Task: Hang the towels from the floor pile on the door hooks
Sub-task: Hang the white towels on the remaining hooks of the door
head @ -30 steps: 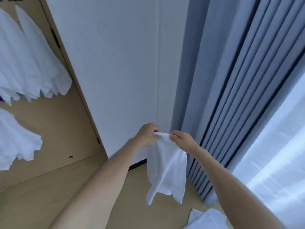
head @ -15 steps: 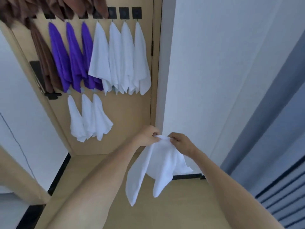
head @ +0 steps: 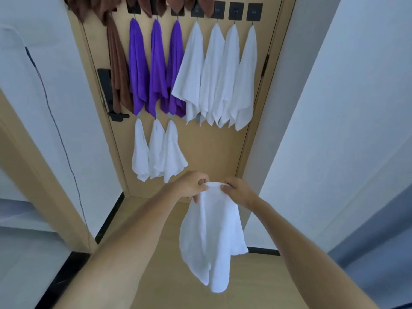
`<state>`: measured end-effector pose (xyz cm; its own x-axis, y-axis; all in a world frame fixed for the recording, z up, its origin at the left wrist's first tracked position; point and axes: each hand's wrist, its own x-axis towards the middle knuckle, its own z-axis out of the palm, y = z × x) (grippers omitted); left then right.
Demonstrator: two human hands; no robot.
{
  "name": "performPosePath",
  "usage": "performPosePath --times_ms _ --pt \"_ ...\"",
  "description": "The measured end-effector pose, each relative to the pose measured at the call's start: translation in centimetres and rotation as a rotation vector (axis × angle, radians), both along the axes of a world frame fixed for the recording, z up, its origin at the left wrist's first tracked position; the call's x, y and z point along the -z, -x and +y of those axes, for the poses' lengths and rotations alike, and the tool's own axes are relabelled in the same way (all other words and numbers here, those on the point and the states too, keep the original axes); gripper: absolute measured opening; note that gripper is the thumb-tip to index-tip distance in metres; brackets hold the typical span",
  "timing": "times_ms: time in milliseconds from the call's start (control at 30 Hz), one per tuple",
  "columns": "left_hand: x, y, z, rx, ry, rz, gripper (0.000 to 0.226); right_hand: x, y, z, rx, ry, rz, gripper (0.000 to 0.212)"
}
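Both hands meet at the centre of the view, just below the middle. The left hand (head: 191, 185) pinches the top edge of a white towel (head: 211, 237) at its 10 o'clock corner, and the right hand (head: 239, 191) pinches the same edge at 2 o'clock, close beside it. The towel hangs free below them, clear of the floor (head: 156, 264).

At 12 o'clock stands the door (head: 211, 148), with black hooks (head: 254, 11) along its top; brown, purple and white towels already hang there, and three small white towels (head: 157, 152) hang lower, at 11 o'clock from the hands. To their right the lower row looks unfilled, though any free hook is hidden behind the hanging cloth, so I cannot be sure.

The cloth is light, soft and limp; it will fold and droop wherever it is unsupported and cannot be damaged by a firm pinch. Best to keep hold near the top edge, bunching a small tuck or corner between the fingers so it slips over a hook.
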<state>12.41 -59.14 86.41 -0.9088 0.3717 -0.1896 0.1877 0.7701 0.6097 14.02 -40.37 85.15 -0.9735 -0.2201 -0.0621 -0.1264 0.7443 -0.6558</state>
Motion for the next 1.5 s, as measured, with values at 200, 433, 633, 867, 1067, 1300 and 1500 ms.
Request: performPosePath --times_ms 200,433,633,867,1067,1300,1500 --pt "1.7 4.0 -3.2 -0.106 -0.045 -0.042 0.018 0.4 4.7 -3.4 -0.064 0.014 -0.008 0.043" --pt "1.3 11.5 -5.0 -0.158 -0.004 -0.013 0.013 1.7 13.4 -4.9 -0.158 0.121 -0.016 0.017" --pt "0.7 19.3 -4.1 -0.212 0.001 -0.029 0.007 1.7 22.0 -4.6 -0.177 0.152 0.016 0.013" --pt "2.2 25.2 -3.9 -0.250 -0.010 -0.053 0.007 3.9 29.0 -4.5 -0.187 0.139 0.009 0.026" --pt "3.4 29.9 -4.3 -0.226 -0.012 -0.053 0.018 4.7 33.3 -4.9 -0.170 0.130 0.008 0.023" --pt "6.3 36.7 -6.4 -0.151 0.006 -0.093 0.012 7.3 38.9 -7.1 -0.096 0.121 -0.021 0.031" --pt "9.2 44.3 -8.6 -0.057 -0.029 -0.135 0.011 9.3 44.3 -9.3 0.008 0.080 -0.057 0.033"
